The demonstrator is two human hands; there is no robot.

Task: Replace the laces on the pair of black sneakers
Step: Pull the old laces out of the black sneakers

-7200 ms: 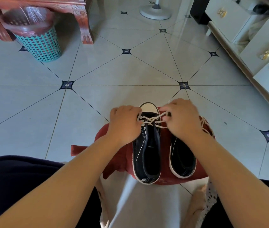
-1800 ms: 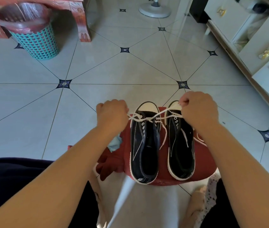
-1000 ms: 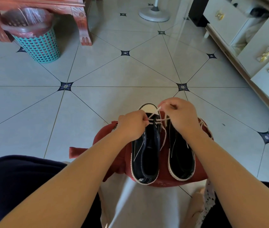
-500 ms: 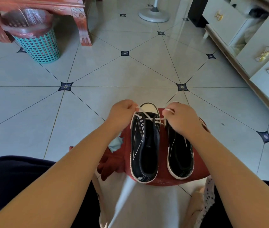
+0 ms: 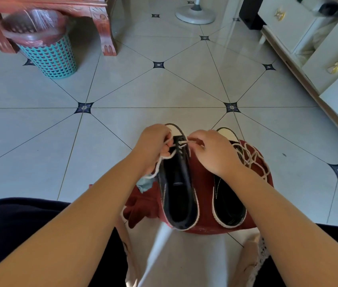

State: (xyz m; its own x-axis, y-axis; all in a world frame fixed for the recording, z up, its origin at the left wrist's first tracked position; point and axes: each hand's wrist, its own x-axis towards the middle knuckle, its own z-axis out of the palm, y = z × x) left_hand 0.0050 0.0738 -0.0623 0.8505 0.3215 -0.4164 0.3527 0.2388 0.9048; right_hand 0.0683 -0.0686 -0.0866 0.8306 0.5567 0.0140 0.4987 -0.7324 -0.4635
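Observation:
Two black sneakers with white soles stand side by side on a red stool [image 5: 203, 177], toes pointing away from me. A white lace [image 5: 181, 144] is threaded through the front eyelets of the left sneaker [image 5: 177, 193]. My left hand [image 5: 155, 145] pinches one end of it, and the slack loops down past my wrist. My right hand [image 5: 213, 150] pinches the other end just right of the eyelets and covers the front of the right sneaker [image 5: 229, 204]. A second white lace [image 5: 253, 160] lies in a loose tangle on the stool's right side.
A red cloth [image 5: 141, 206] and a bit of pale blue fabric [image 5: 144, 185] hang off the stool's left side. A teal bin [image 5: 49, 52] stands under a carved red table [image 5: 104, 27] at far left. A fan base [image 5: 195, 12] is far ahead; white drawers [image 5: 329, 59] line the right.
The hands have drawn closer together over the left sneaker's front eyelets. The lace's left end now hangs in a loop below my left hand. The loose lace on the right shows again.

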